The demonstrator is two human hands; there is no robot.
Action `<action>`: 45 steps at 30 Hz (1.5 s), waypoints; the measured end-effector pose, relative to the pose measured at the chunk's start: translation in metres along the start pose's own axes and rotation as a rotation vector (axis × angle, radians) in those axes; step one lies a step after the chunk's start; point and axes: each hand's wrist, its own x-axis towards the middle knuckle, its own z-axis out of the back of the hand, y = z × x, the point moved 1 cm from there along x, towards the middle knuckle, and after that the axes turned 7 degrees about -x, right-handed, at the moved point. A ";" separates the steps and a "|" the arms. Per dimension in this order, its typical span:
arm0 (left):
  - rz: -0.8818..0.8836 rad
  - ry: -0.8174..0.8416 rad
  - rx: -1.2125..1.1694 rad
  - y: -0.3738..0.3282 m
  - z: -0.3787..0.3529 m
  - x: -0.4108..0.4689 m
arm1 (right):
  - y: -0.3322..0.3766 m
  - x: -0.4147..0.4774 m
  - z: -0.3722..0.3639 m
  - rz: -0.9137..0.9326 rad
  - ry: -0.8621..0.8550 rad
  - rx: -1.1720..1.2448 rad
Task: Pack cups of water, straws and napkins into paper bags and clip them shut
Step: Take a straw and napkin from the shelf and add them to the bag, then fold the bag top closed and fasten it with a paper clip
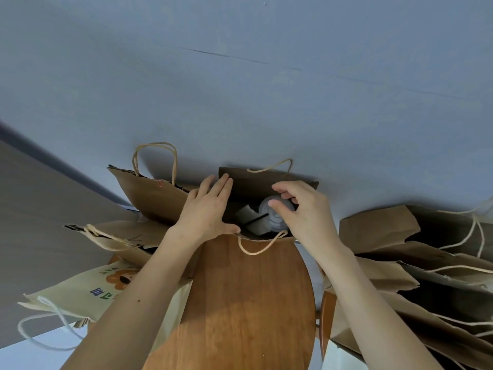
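Observation:
An open brown paper bag stands against the blue wall at the far edge of a round wooden seat. Inside it I see a clear lidded cup, a black straw and a white napkin. My left hand lies flat with straight fingers over the bag's left rim, thumb at the near edge. My right hand reaches into the mouth from the right, with thumb and fingertips curled around the cup's lid.
A clipped brown bag with a pink clip stands at the left. More bags lie left, one cream with a printed picture. Several flat brown bags are piled on the right.

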 end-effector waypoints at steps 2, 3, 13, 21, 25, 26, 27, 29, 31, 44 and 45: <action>-0.005 -0.005 -0.007 -0.002 0.000 -0.001 | 0.001 -0.003 0.000 -0.008 0.005 0.005; -0.010 -0.013 -0.016 -0.003 0.000 -0.002 | 0.001 -0.005 0.001 -0.010 0.006 0.007; -0.121 -0.329 -0.223 -0.019 0.029 -0.041 | 0.014 -0.024 0.028 -0.015 -0.107 0.006; -0.171 -0.509 -0.338 -0.028 0.051 -0.133 | 0.054 -0.068 0.054 0.035 -0.105 0.076; -0.106 -0.572 -0.332 -0.008 0.045 -0.201 | 0.091 -0.102 0.039 0.139 -0.005 0.088; -0.089 -0.584 -0.334 -0.001 0.043 -0.219 | 0.102 -0.113 0.032 0.175 0.025 0.080; -0.071 -0.584 -0.339 0.007 0.040 -0.237 | 0.112 -0.124 0.025 0.202 0.051 0.085; -0.030 -0.564 -0.345 0.026 0.033 -0.273 | 0.139 -0.148 0.010 0.235 0.106 0.120; 0.025 -0.544 -0.342 0.050 0.025 -0.312 | 0.173 -0.173 -0.008 0.277 0.178 0.146; 0.331 -0.698 -0.462 0.272 -0.042 -0.617 | 0.439 -0.354 -0.200 0.443 0.443 0.174; 0.360 -0.724 -0.461 0.290 -0.042 -0.636 | 0.460 -0.362 -0.211 0.461 0.463 0.171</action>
